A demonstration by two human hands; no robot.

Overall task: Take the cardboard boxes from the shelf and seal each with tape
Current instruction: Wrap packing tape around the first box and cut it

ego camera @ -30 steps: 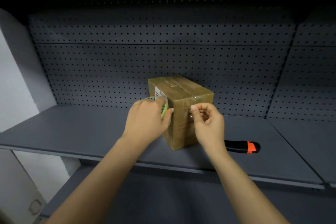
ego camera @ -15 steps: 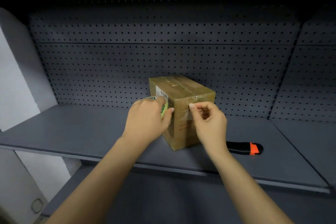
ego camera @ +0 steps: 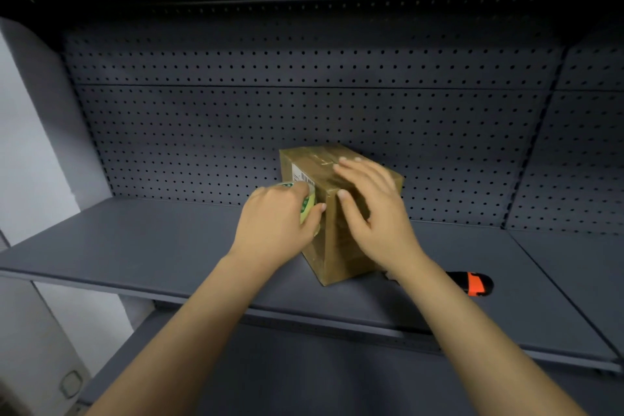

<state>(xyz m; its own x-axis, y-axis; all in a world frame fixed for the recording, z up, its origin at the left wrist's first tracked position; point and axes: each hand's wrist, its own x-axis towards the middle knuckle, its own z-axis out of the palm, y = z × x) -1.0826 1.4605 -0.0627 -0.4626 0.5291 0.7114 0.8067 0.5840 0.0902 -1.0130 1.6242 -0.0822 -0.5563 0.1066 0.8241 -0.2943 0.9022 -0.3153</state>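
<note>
The cardboard box (ego camera: 332,213) sat on the shelf (ego camera: 169,246). At its 9 o'clock the left hand (ego camera: 275,223) clamped the tape roll (ego camera: 308,204); the right hand (ego camera: 373,209), fingers (ego camera: 351,172) spread, pressed flat on the box. A knife (ego camera: 472,283) lay at 4 o'clock.

One cardboard box (ego camera: 320,176). One tape roll (ego camera: 308,203). One black-and-orange utility knife (ego camera: 472,283). Two hands: left hand (ego camera: 275,224), right hand (ego camera: 373,209).

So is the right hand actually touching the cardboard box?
Touching. The head view shows the right hand spread flat over the cardboard box, fingers on its top and thumb on the near side.
</note>
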